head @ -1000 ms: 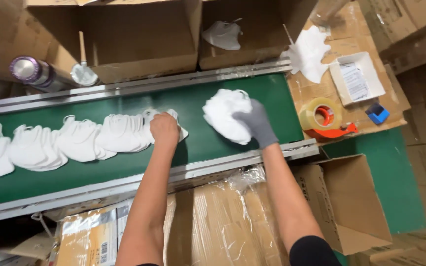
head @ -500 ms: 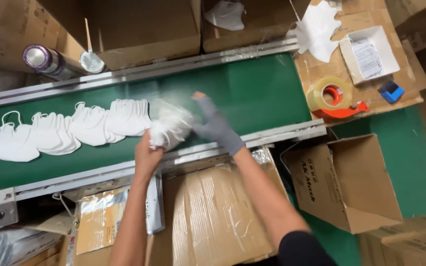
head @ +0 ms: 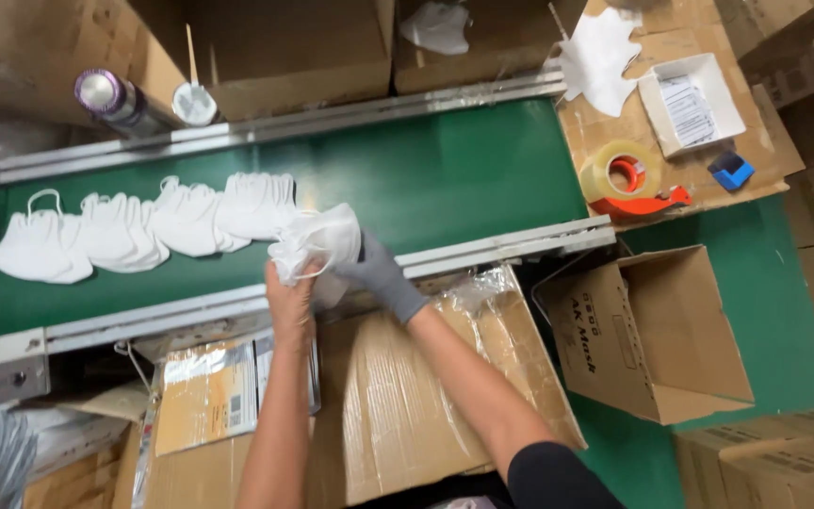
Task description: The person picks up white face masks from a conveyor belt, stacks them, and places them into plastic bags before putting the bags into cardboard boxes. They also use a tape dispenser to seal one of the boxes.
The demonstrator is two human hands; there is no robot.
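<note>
Both my hands hold one stack of white face masks [head: 320,240] over the near rail of a green conveyor belt [head: 445,174]. My bare left hand [head: 289,297] grips the stack from below. My right hand [head: 379,273], in a grey glove, presses on its right side. A row of several overlapping white masks [head: 143,226] lies on the belt, running left from the held stack.
An open cardboard box [head: 652,330] stands at the lower right. A tape dispenser [head: 628,179], a small white tray [head: 694,104], a blue object [head: 732,170] and a white sheet [head: 600,52] lie on cardboard at right. Plastic-wrapped cartons [head: 398,396] sit under my arms. A spray can [head: 115,99] lies beyond the belt.
My right hand carried a stack of masks leftward from the belt's middle to the near rail. My left hand left the row and closed on that stack.
</note>
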